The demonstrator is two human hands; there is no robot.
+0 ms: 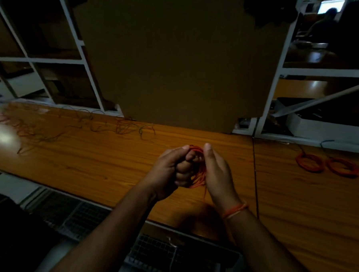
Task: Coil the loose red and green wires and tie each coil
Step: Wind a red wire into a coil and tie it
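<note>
Across the lower frame, a wooden table (110,163) is spread; loose wires (50,125) upper left; two finished coils (327,164) right. At centre, a red coil (198,172) is gripped between left hand (170,172) and right hand (218,175). Loops are best kept pinched while tying.

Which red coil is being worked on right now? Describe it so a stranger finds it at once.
Start at the wooden table, with the big cardboard sheet behind it. Just before its near edge, the left hand and right hand hold a red wire bundle. Unlike the two finished red coils lying far right, it is lifted.
</note>
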